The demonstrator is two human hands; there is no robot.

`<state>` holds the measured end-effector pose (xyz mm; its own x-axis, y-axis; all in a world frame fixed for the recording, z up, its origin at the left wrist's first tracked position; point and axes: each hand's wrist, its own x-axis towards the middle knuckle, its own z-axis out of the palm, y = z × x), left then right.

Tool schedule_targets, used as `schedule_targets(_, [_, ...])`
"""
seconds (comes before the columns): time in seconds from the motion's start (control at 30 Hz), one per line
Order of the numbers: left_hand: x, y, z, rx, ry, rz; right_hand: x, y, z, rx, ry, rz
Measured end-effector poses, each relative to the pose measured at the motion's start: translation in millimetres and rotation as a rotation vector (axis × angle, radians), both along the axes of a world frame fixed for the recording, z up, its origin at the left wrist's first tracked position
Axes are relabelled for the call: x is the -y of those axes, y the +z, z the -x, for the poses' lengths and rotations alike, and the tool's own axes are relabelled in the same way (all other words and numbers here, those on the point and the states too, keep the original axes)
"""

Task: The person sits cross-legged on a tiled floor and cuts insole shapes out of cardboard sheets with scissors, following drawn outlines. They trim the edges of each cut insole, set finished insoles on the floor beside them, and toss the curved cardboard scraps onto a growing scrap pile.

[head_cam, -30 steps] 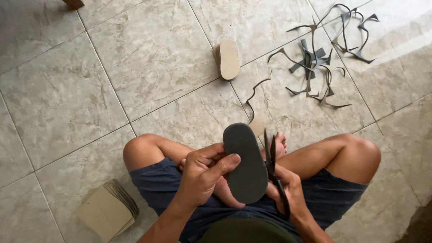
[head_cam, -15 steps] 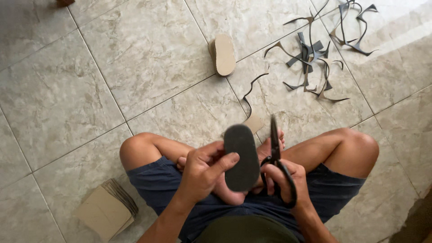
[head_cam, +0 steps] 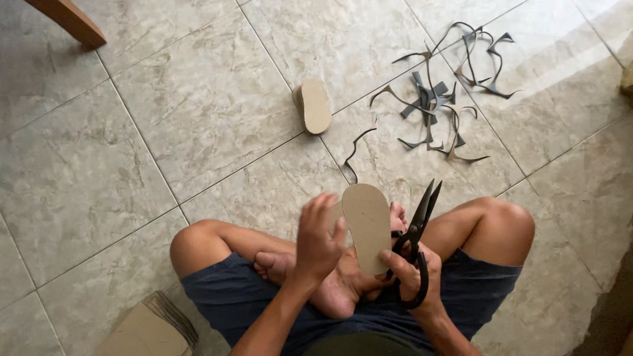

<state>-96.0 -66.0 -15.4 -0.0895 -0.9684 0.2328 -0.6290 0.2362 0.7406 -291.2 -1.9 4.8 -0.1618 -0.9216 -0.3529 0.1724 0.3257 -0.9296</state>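
Likely home workshop: tiled floor (head_cam: 198,125), offcuts (head_cam: 448,99).

A pale marbled tile floor (head_cam: 165,118) with grey grout lines fills the view. A small stack of tan sole-shaped cutouts (head_cam: 315,107) lies on it, well apart from a scatter of thin dark offcut strips (head_cam: 440,99) toward the upper right. One curled dark strip (head_cam: 353,153) lies alone, between the stack and the scatter. A pile of tan cardboard sheets (head_cam: 150,328) sits at the lower left. A wooden leg (head_cam: 67,20) slants in at the top left corner.
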Motion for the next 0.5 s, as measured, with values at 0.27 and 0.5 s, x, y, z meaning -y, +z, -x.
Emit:
schedule_targets(0.27, [24,-54,44,0.631,-0.055,0.008,-13,6,12,-0.24,-0.075,0.071])
schedule_targets(0.5, [15,-46,10,-0.32,0.161,-0.335,10,26,12,-0.265,-0.073,0.117])
